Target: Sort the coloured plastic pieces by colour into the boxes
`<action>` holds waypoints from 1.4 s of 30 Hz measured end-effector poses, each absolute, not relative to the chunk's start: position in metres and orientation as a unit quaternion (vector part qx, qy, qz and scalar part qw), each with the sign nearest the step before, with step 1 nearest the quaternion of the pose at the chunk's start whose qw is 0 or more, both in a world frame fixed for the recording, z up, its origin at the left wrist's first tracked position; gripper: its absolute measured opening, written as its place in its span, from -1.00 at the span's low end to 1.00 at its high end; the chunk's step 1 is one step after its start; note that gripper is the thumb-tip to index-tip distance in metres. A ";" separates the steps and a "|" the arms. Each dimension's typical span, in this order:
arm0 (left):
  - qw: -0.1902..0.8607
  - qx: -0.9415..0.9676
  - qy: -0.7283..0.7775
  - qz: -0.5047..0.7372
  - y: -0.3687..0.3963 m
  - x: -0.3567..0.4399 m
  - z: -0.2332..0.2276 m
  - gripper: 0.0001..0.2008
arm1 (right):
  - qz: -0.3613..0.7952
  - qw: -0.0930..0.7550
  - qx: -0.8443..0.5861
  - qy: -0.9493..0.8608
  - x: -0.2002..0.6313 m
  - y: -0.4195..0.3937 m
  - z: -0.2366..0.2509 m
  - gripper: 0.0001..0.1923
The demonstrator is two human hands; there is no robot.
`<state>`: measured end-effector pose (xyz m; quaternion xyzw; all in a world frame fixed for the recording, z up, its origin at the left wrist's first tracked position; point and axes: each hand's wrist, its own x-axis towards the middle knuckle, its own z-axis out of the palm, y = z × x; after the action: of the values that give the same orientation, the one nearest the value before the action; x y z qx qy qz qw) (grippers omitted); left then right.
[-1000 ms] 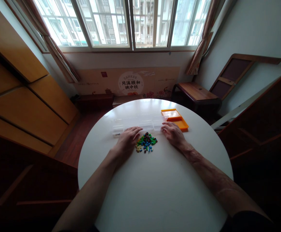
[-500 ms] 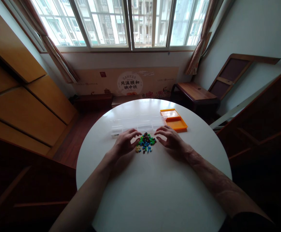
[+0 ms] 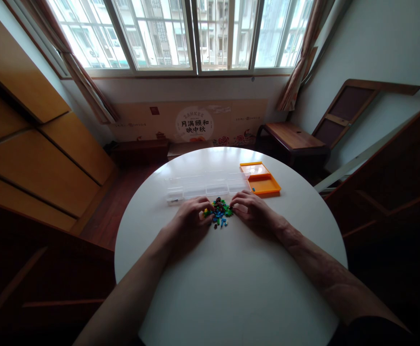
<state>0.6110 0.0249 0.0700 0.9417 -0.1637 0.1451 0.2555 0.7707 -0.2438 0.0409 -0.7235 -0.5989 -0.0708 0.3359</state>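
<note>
Coloured pieces [image 3: 219, 214]: heaped on the white desk [image 3: 242, 288], just this side of the clear box [image 3: 195, 181].
Left hand [image 3: 194, 211]: half curled at the heap's left edge; whether it grips a piece, can't tell.
Right hand [image 3: 253, 206]: fingers bent near the thumb, right edge; any catch is hidden.
Orange tray [image 3: 268, 186]: beyond, one bluish bit [image 3: 253, 189] inside.
Heap work: picking, I'd say; next calls for a light pinch, neighbours undisturbed.

Curtains [image 3: 84, 87] beside a wide window [image 3: 181, 38]
</note>
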 end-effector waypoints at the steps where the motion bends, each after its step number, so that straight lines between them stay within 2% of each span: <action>1: 0.256 0.941 -0.166 0.146 0.025 0.612 0.069 -0.87 | -0.068 0.336 -0.725 -0.598 0.770 -0.244 0.041 -0.88; 17: 0.246 0.943 -0.157 0.162 0.024 0.614 0.062 -0.91 | -0.053 0.344 -0.733 -0.585 0.766 -0.245 0.045 -0.90; 27: 0.256 0.937 -0.169 0.169 0.027 0.620 0.054 -0.85 | -0.048 0.343 -0.690 -0.636 0.751 -0.238 0.053 -0.86; 33: 0.268 0.931 -0.166 0.184 0.024 0.622 0.057 -0.78 | -0.063 0.338 -0.693 -0.634 0.754 -0.235 0.049 -0.87; 42: 0.315 0.903 -0.203 0.211 0.011 0.625 0.050 -0.77 | -0.148 0.336 -0.678 -0.637 0.755 -0.228 0.045 -0.87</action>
<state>0.6255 0.0106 0.0502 0.9027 -0.2030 0.2111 0.3153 0.7547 -0.2281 0.0447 -0.6776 -0.6372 -0.1478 0.3362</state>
